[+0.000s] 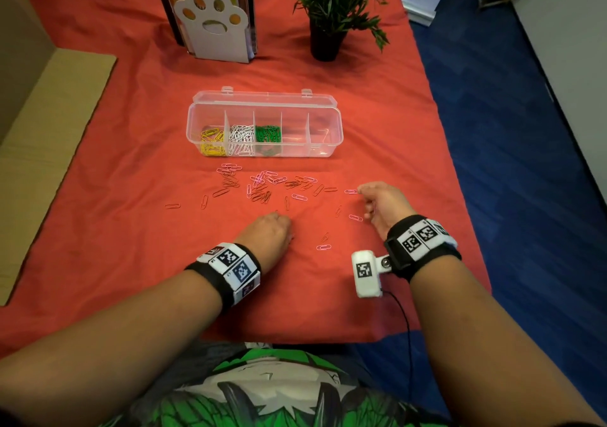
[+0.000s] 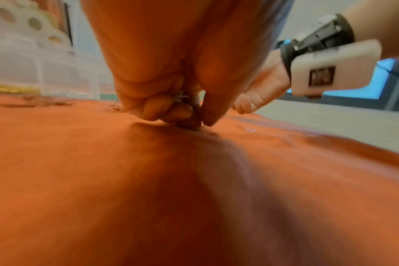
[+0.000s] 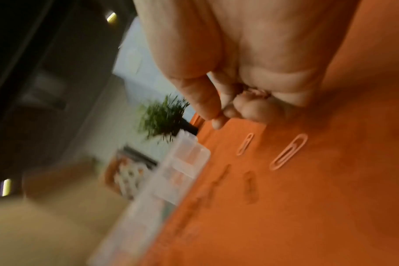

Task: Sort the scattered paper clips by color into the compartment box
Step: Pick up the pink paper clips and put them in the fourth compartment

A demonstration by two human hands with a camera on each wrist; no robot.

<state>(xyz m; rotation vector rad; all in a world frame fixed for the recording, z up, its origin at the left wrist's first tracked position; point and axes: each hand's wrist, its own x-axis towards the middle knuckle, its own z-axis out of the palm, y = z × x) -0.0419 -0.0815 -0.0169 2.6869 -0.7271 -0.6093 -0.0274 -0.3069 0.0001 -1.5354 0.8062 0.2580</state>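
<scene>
The clear compartment box (image 1: 323, 150) stands open mid-table; yellow, white and green clips fill its three left cells. Pink and red paper clips (image 1: 262, 185) lie scattered on the red cloth (image 1: 131, 229) in front of it. My left hand (image 1: 285, 221) is low on the cloth, thumb and forefinger pinching at the fabric (image 2: 201, 124), with a few pale clips (image 2: 181, 97) tucked in its curled fingers. My right hand (image 1: 359, 192) has its thumb and forefinger tips together (image 3: 216, 118) beside a pink clip (image 1: 350, 191). What look like pink clips (image 3: 251, 92) sit under its curled fingers.
A potted plant (image 1: 331, 9) and a paw-shaped book stand (image 1: 213, 22) stand behind the box. Cardboard (image 1: 49, 114) lies along the left. The table's right edge drops to a blue floor (image 1: 509, 130). Loose pink clips (image 1: 323, 247) lie between my hands.
</scene>
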